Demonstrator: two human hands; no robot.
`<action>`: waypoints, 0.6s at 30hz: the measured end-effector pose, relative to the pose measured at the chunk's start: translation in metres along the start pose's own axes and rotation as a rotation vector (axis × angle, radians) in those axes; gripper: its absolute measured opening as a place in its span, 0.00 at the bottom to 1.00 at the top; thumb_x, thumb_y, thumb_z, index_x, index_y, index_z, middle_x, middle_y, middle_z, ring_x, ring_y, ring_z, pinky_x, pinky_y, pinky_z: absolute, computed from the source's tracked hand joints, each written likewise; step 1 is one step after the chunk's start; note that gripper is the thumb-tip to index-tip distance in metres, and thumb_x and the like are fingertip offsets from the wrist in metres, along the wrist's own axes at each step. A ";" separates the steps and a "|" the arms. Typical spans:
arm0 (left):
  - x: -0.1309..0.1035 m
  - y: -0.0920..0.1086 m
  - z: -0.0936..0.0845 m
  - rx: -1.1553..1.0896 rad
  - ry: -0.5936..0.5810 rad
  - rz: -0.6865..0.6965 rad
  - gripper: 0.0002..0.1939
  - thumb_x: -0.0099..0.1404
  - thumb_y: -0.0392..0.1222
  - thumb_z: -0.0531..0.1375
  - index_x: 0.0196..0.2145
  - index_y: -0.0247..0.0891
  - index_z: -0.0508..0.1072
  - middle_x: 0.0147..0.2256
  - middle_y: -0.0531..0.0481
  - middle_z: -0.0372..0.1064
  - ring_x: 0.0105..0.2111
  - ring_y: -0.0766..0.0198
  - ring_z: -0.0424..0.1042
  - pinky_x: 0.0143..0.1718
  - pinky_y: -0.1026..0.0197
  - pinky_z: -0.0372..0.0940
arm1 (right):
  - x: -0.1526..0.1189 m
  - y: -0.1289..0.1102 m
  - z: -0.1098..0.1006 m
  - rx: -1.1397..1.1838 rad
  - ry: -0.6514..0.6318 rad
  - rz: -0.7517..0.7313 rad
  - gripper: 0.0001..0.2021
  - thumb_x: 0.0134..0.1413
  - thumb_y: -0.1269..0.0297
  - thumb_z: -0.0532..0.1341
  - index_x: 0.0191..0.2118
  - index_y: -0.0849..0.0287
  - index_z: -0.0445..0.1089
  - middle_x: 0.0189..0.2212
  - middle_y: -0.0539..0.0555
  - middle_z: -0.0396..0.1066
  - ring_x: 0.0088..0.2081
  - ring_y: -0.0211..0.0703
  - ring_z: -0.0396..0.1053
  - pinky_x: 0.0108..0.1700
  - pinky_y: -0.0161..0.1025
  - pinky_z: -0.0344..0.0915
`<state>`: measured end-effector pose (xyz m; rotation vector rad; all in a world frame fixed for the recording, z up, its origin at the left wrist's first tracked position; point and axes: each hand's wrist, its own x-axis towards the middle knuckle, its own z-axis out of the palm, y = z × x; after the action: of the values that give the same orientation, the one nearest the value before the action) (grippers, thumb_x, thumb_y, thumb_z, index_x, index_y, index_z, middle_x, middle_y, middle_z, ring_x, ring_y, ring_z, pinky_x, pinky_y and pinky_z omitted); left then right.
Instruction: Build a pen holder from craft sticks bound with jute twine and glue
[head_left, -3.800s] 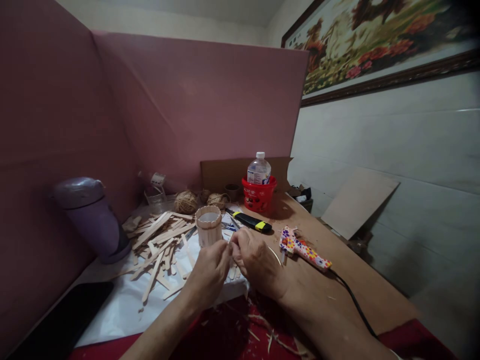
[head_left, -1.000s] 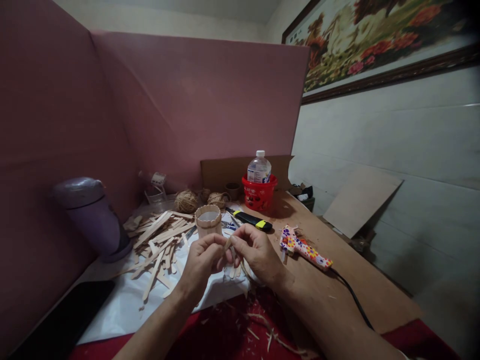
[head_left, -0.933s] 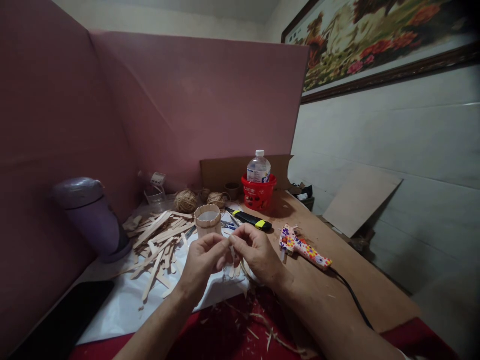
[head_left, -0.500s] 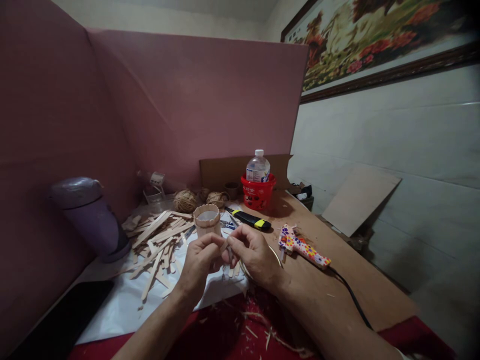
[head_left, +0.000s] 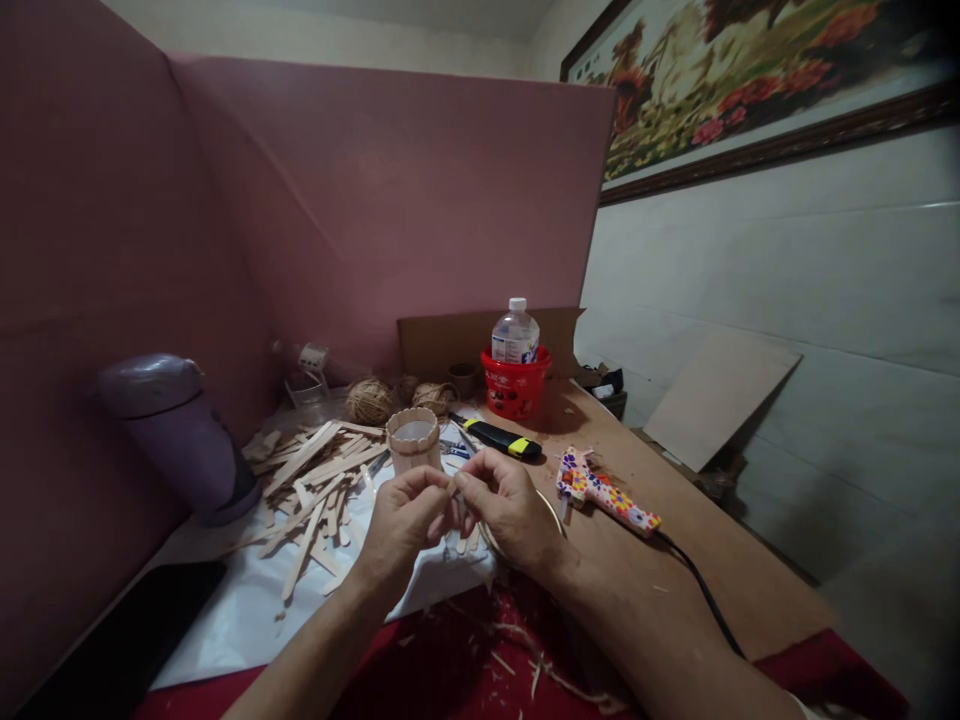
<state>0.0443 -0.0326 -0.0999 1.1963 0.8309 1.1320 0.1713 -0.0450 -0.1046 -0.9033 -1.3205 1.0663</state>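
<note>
My left hand [head_left: 409, 512] and my right hand [head_left: 510, 505] meet fingertip to fingertip near the table's front edge. Both are closed in a pinch around something small that the fingers mostly hide; I cannot make out what it is. Just behind them stands a small round cup covered in wooden sticks [head_left: 413, 440], upright, with a scalloped band at its rim. To the left of my left hand lies a heap of flat wooden craft sticks [head_left: 319, 490] on white paper [head_left: 217, 620]. A round gold-coloured rim [head_left: 556, 510] shows partly under my right hand.
A flowered glue gun [head_left: 604, 495] with a black cord lies to the right. Behind my hands are a black-and-yellow utility knife [head_left: 499, 438], a red bucket [head_left: 516, 388] holding a plastic bottle [head_left: 516, 335], and twine balls [head_left: 370, 401]. A purple flask [head_left: 180, 440] stands left.
My fingertips have shifted slightly and cover more of the small thing between them. The objects on the table have stayed where they were.
</note>
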 end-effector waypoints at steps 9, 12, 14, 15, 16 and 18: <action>-0.001 0.000 -0.001 -0.012 -0.018 -0.028 0.08 0.53 0.39 0.60 0.21 0.34 0.70 0.12 0.56 0.60 0.13 0.76 0.51 0.16 0.69 0.44 | 0.000 -0.001 0.001 0.013 0.007 0.025 0.09 0.52 0.59 0.58 0.28 0.58 0.60 0.15 0.44 0.65 0.16 0.34 0.64 0.19 0.31 0.60; -0.001 0.001 -0.001 -0.009 -0.020 -0.024 0.09 0.53 0.41 0.62 0.21 0.33 0.71 0.11 0.57 0.60 0.13 0.76 0.52 0.17 0.69 0.44 | 0.000 0.001 0.000 0.027 0.005 0.017 0.09 0.51 0.59 0.59 0.28 0.58 0.61 0.15 0.44 0.65 0.16 0.34 0.64 0.19 0.32 0.61; -0.001 0.001 -0.001 -0.010 -0.019 -0.019 0.07 0.53 0.39 0.61 0.21 0.33 0.71 0.13 0.56 0.62 0.13 0.76 0.52 0.17 0.69 0.43 | 0.000 0.001 0.000 0.044 0.001 0.003 0.09 0.52 0.59 0.59 0.28 0.58 0.60 0.15 0.44 0.65 0.16 0.34 0.64 0.20 0.32 0.62; -0.001 0.001 -0.001 -0.012 -0.018 -0.017 0.07 0.53 0.38 0.61 0.21 0.33 0.71 0.14 0.55 0.63 0.14 0.76 0.53 0.17 0.69 0.43 | 0.000 0.000 0.000 0.050 -0.002 -0.003 0.09 0.52 0.60 0.59 0.28 0.58 0.60 0.15 0.44 0.65 0.16 0.34 0.64 0.20 0.32 0.61; -0.001 0.001 -0.001 -0.013 -0.018 -0.017 0.06 0.53 0.37 0.60 0.21 0.33 0.70 0.14 0.54 0.64 0.14 0.75 0.53 0.17 0.69 0.43 | 0.000 0.000 0.000 0.053 -0.006 -0.006 0.09 0.52 0.60 0.58 0.28 0.58 0.60 0.15 0.44 0.65 0.16 0.34 0.64 0.20 0.32 0.61; -0.001 0.000 -0.002 -0.017 -0.021 -0.021 0.05 0.52 0.36 0.59 0.21 0.34 0.70 0.16 0.53 0.66 0.14 0.75 0.54 0.17 0.69 0.44 | -0.001 -0.001 0.000 0.052 -0.011 0.001 0.09 0.52 0.60 0.58 0.27 0.58 0.60 0.16 0.45 0.66 0.16 0.34 0.64 0.20 0.31 0.60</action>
<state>0.0422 -0.0330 -0.1004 1.1809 0.8146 1.1061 0.1709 -0.0458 -0.1042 -0.8609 -1.2961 1.1031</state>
